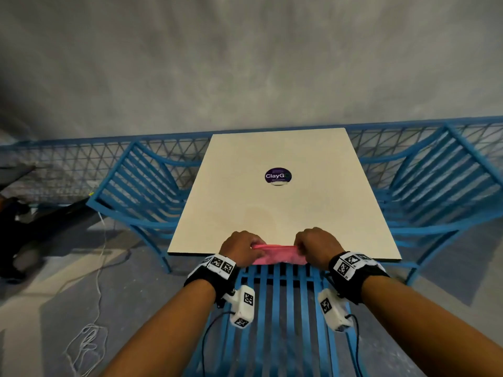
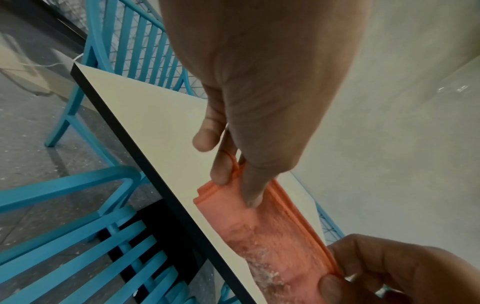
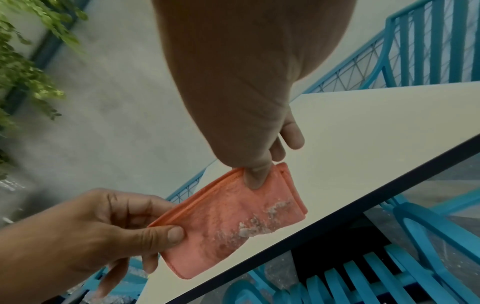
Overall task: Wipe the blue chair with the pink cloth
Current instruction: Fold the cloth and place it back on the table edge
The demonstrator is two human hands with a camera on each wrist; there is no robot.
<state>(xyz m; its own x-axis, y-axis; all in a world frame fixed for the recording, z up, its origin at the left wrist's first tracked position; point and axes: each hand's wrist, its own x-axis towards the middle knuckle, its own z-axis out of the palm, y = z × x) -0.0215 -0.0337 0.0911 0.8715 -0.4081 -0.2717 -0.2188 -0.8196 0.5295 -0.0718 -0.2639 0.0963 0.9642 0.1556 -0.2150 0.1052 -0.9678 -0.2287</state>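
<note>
The pink cloth (image 1: 276, 254) is folded into a strip and stretched between both hands over the near edge of the cream table (image 1: 272, 202). My left hand (image 1: 241, 247) pinches its left end with thumb and fingers (image 2: 246, 185). My right hand (image 1: 315, 244) pinches the right end (image 3: 255, 176). Whitish dirt shows on the pink cloth (image 2: 262, 246) (image 3: 233, 222). The blue slatted chair (image 1: 277, 317) stands directly below my wrists, tucked partly under the table.
Two more blue chairs flank the table, one at the left (image 1: 136, 191) and one at the right (image 1: 441, 186). A blue mesh railing (image 1: 68, 164) runs behind. A round purple sticker (image 1: 278, 176) lies on the tabletop. A white cord (image 1: 89, 338) trails on the floor at left.
</note>
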